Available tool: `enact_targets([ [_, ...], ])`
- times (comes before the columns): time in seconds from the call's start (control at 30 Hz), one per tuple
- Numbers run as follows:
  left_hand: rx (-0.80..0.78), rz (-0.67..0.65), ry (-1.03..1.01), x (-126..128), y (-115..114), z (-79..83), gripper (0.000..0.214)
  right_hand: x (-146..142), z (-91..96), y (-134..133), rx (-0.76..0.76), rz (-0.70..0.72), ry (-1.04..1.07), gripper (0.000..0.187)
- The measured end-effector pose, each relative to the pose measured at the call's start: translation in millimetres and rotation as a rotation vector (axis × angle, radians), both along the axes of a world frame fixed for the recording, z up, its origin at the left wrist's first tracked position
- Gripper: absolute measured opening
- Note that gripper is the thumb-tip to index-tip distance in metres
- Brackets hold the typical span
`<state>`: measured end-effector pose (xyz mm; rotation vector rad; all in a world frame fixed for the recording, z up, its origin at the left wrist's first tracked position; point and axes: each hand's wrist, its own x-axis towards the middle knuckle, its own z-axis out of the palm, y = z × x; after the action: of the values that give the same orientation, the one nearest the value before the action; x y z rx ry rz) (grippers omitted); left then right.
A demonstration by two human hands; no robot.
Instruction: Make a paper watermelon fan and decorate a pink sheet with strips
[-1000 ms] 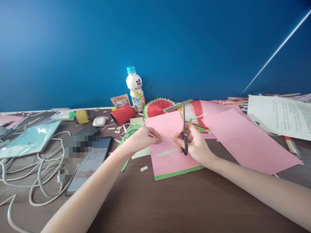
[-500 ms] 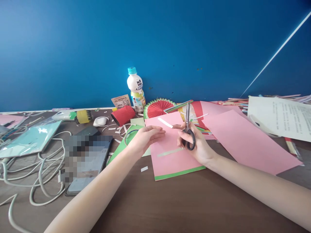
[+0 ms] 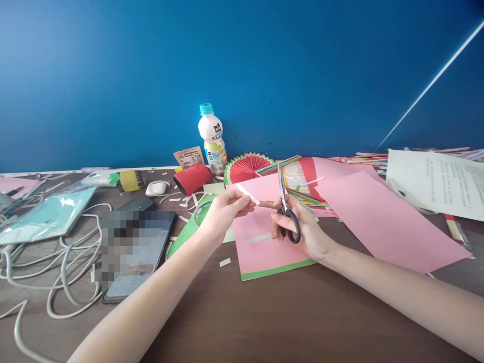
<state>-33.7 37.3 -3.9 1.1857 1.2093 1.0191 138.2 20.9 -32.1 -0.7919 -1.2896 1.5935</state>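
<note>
A short white strip (image 3: 245,192), apparently paper or tape, is pinched between the thumb and fingers of my left hand (image 3: 223,214). My right hand (image 3: 310,234) has its fingers through the black-handled scissors (image 3: 283,194), whose blades point up and look nearly closed. The right index finger reaches left and touches the strip's lower end. Both hands hover over a pink sheet (image 3: 260,262) with a green edge along its front and a pale strip (image 3: 259,238) lying on it.
Behind the sheet are a red-and-green pleated paper fan (image 3: 247,169), a bottle (image 3: 212,138) and a red tube (image 3: 192,179). On the left lie a phone (image 3: 139,272) and looped white cables (image 3: 62,252). Another pink sheet (image 3: 385,217) lies right, and a paper scrap (image 3: 225,262) in front.
My left hand has closed its fingers on the white strip, which was at my right fingertip. The scissors and right hand have shifted slightly left and down.
</note>
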Motion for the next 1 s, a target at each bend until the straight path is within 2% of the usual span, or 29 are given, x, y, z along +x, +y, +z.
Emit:
enact_targets([
  [0.1, 0.128, 0.058, 0.12, 0.6, -1.5, 5.0, 0.015, -0.6, 1.6, -0.4, 0.008, 0.021, -0.03, 0.025],
  [0.27, 0.216, 0.08, 0.217, -5.1, -0.8, 12.9, 0.018, 0.8, -2.2, 1.0, 0.072, 0.046, -0.092, 0.023],
  [0.6, 0.132, -0.089, 0.219, -6.5, -4.8, 25.7, 0.016, 6.0, -11.2, -1.7, 0.189, 0.17, -0.273, 0.027],
  [0.73, 0.109, -0.058, 0.207, -1.5, -8.1, 26.4, 0.014, 6.6, -12.2, -2.9, 0.208, 0.17, -0.328, 0.031],
  [1.0, 0.14, -0.053, 0.228, 3.8, -11.7, 25.3, 0.008, 4.7, -11.3, -2.8, 0.192, 0.188, -0.285, 0.029],
])
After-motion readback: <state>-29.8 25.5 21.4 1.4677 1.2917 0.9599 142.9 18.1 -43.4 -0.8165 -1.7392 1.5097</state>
